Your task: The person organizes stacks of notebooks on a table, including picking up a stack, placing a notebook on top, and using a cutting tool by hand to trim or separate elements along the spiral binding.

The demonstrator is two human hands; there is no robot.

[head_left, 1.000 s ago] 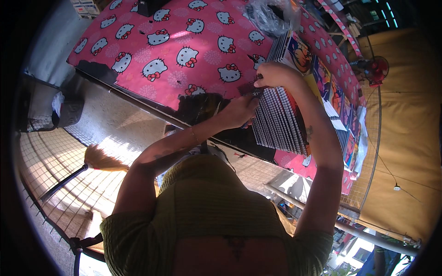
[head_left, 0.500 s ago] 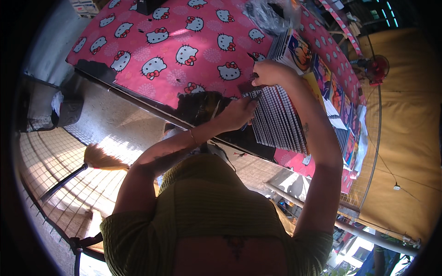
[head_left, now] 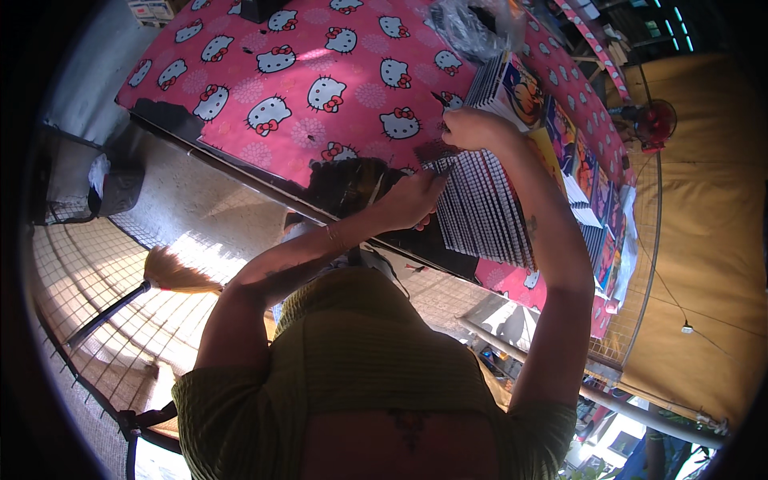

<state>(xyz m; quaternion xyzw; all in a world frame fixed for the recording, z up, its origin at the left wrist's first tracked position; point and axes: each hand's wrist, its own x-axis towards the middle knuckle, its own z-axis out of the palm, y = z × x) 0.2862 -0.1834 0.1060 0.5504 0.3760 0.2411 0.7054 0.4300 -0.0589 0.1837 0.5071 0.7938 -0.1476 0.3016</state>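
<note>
"Both curled?"
"Yes: left hand [head_left: 412, 202] by the book stack's [head_left: 484, 212] left side, right hand [head_left: 478, 130] at its far end; pinching what, I can't tell"
"And the stack?"
"Table's [head_left: 368, 132] near right"

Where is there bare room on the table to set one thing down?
A wide patch of pink tablecloth lies free between the black object at top, the plastic bag and the left hand. It is crowded on the right: right hand, striped stack, colourful booklets.
</note>
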